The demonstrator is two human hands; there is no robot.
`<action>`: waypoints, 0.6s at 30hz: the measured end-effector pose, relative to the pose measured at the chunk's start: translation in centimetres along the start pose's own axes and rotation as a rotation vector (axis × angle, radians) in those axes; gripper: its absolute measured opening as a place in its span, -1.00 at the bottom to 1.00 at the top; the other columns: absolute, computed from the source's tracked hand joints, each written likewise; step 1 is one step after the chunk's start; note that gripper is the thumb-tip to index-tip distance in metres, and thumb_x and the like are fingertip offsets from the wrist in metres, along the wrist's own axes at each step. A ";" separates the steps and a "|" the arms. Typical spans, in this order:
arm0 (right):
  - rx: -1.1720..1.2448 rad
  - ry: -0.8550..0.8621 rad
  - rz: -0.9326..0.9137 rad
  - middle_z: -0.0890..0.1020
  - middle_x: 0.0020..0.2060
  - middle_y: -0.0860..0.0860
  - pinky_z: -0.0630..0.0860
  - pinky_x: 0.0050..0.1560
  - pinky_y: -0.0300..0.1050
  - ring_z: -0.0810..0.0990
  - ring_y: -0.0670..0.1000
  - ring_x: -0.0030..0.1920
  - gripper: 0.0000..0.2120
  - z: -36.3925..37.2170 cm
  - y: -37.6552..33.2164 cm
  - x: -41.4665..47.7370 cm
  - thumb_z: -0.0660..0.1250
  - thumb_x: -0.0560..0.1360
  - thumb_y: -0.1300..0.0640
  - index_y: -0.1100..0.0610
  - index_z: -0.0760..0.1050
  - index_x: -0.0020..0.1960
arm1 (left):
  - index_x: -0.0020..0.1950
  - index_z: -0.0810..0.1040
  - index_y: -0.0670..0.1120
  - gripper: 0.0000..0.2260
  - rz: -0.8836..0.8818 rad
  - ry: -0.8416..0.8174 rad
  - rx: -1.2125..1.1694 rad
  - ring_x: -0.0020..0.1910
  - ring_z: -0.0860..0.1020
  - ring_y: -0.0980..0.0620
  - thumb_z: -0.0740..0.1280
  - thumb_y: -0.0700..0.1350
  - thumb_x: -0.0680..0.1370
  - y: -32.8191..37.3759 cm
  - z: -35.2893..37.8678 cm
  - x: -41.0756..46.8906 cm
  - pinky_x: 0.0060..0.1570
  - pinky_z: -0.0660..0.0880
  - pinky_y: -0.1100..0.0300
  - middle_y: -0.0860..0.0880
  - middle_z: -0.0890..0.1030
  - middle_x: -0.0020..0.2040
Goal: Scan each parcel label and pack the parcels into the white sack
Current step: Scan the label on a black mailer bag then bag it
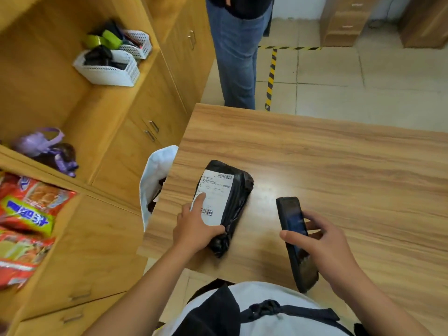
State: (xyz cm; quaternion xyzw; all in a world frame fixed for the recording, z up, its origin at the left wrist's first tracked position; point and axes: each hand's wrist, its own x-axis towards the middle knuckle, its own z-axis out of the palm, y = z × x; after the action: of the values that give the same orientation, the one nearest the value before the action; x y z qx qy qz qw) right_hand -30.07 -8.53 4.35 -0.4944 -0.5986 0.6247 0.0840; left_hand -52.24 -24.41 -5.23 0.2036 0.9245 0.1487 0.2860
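Head view. A black plastic-wrapped parcel [236,204] lies flat on the wooden table [339,154], near the table's left edge and close to the wearer. Its white label [214,198] faces up, with one barcode at the far end and another at the near end.

The left hand [194,229] holds the parcel at its near left corner. The forefinger lies straight along the label's left margin and the thumb is hooked over the bunched near end of the wrapping. The remaining fingers are hidden beneath the hand, so their contact cannot be confirmed.

The right hand [324,241] grasps a dark handheld scanner [292,229]. The thumb crosses the face of the device and the fingers curl round its far side. The scanner is tilted, with its head end toward the parcel and its lower end toward the wearer. It sits just to the right of the parcel and apart from it.

The white sack [155,170] hangs off the table's left edge beside the parcel, with its mouth open. Something dark shows inside, probably parcels, though the view is too narrow to be sure.

To the left stands a wooden cabinet [116,132]. On its shelves are two white baskets [109,71] of dark and green items, a purple bag [46,149] and red snack packets [29,209]. Beyond the table's far corner stand a second person's legs in blue jeans [237,61]. Yellow-and-black tape [271,76] runs across the tiled floor [363,76].
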 end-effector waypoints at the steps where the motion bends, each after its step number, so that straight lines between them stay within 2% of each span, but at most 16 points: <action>1: -0.007 -0.016 -0.012 0.63 0.00 0.00 0.48 -0.38 -0.23 0.64 -0.03 -0.16 -0.46 0.8 -0.3 0.2 0.60 0.31 0.10 -0.06 0.50 0.23 | 0.54 0.05 0.29 -0.03 -0.032 0.019 -0.066 0.31 0.37 -0.09 0.50 0.26 0.24 -1.1 -1.1 0.8 0.10 0.46 0.01 0.00 0.30 0.39; 5: -0.037 -0.043 -0.040 0.63 0.00 -0.03 0.47 -0.31 -0.21 0.63 -0.06 -0.12 -0.44 3.6 -1.5 0.9 0.61 0.31 0.12 -0.02 0.52 0.26 | 0.50 0.16 0.26 0.00 -0.126 0.031 -0.366 0.31 0.41 -0.01 0.54 0.26 0.13 -4.9 -5.7 4.4 0.23 0.48 0.01 0.06 0.35 0.38; 9: -0.059 -0.013 -0.046 0.65 -0.03 -0.01 0.46 -0.33 -0.17 0.64 -0.02 -0.16 -0.43 5.1 -2.2 1.0 0.60 0.32 0.16 0.03 0.52 0.29 | 0.55 0.22 0.08 -0.08 -0.141 0.042 -0.502 0.28 0.43 -0.02 0.60 0.06 0.29 -7.9 -9.7 8.8 0.15 0.45 0.12 0.03 0.38 0.41; 12: -0.078 0.051 -0.028 0.64 -0.05 0.00 0.44 -0.32 -0.12 0.61 -0.02 -0.18 -0.46 5.7 -2.5 1.0 0.59 0.33 0.20 0.05 0.54 0.27 | 0.56 0.22 0.04 -0.14 -0.216 0.000 -0.575 0.32 0.43 -0.10 0.58 0.02 0.36 -9.9 -12.1 12.4 0.22 0.47 0.02 -0.02 0.36 0.47; 16: -0.090 0.119 0.011 0.64 -0.02 0.00 0.45 -0.31 -0.06 0.64 0.02 -0.14 -0.42 6.4 -2.7 0.8 0.60 0.32 0.19 0.03 0.53 0.30 | 0.55 0.22 0.07 -0.23 -0.325 -0.114 -0.619 0.20 0.46 -0.13 0.51 0.06 0.42 -11.4 -14.1 15.7 -0.07 0.48 0.05 -0.07 0.39 0.45; 18: -0.096 0.149 0.024 0.64 -0.03 -0.01 0.46 -0.30 -0.05 0.64 0.03 -0.13 -0.42 6.7 -2.8 0.8 0.59 0.32 0.20 0.04 0.52 0.30 | 0.55 0.22 0.08 -0.26 -0.346 -0.133 -0.618 0.14 0.44 -0.12 0.49 0.07 0.44 -11.8 -14.5 17.1 -0.07 0.45 0.03 -0.08 0.41 0.42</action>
State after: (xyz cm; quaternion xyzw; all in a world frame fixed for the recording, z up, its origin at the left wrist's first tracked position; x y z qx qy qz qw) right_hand -36.61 -11.69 4.91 -0.5501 -0.6140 0.5577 0.0968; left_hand -77.11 -29.17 -6.32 -0.0429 0.8359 0.3571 0.4146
